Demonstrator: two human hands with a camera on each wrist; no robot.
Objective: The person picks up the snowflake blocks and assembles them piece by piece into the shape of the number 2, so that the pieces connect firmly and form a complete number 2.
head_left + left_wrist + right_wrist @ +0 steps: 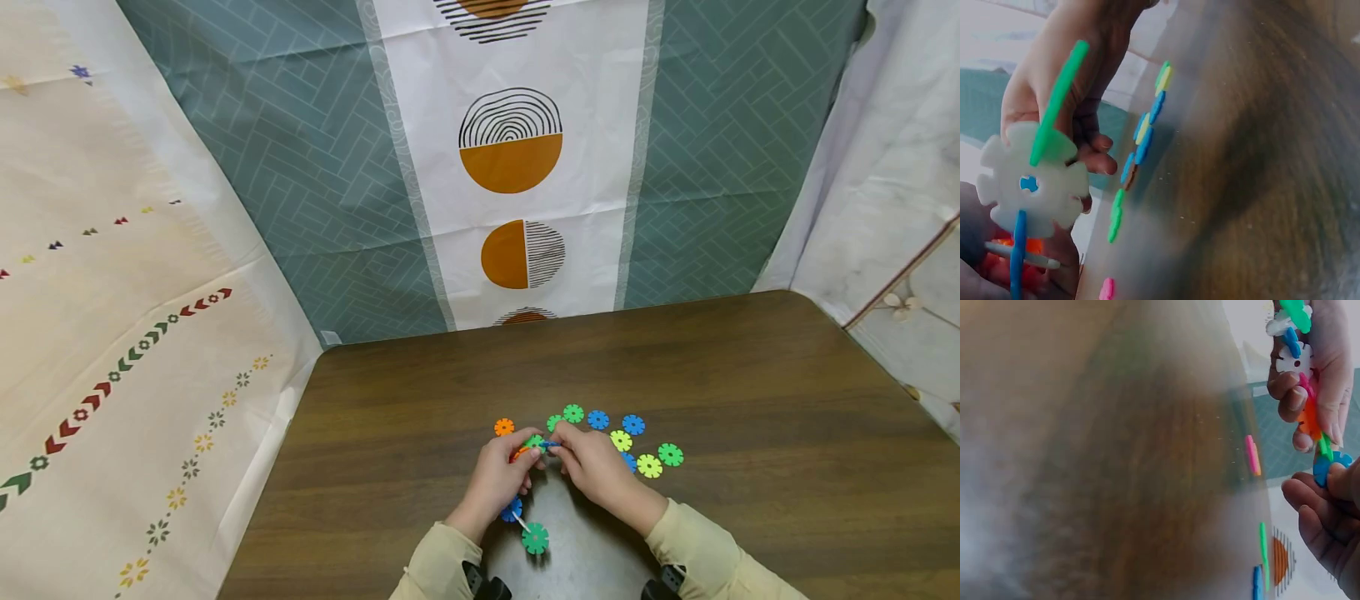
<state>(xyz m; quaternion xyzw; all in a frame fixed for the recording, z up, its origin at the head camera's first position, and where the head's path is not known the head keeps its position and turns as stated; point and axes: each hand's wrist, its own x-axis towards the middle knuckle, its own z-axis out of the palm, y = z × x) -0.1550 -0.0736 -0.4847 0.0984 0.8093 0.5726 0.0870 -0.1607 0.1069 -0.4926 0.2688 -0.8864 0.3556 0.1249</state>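
My left hand (pixel 491 473) grips a chain of notched plastic discs slotted together edge to edge. In the right wrist view an orange disc (pixel 1310 420) lies between its fingers and thumb, with pink beside it. The tail hangs below that hand: a white disc (pixel 1063 197), a blue disc (pixel 512 509) and a green disc (pixel 536 539). At the upper end a green disc (pixel 1325 447) meets another blue disc (pixel 1322 471). My right hand (pixel 600 471) pinches that blue disc between thumb and fingers, close against the left fingertips.
Loose discs lie on the brown table (pixel 390 467) beyond the hands: an orange disc (pixel 504 427), a green disc (pixel 573 413), a yellow disc (pixel 649 466), a blue disc (pixel 633 425) and several more. Patterned cloths (pixel 300 167) hang behind the table and at its sides.
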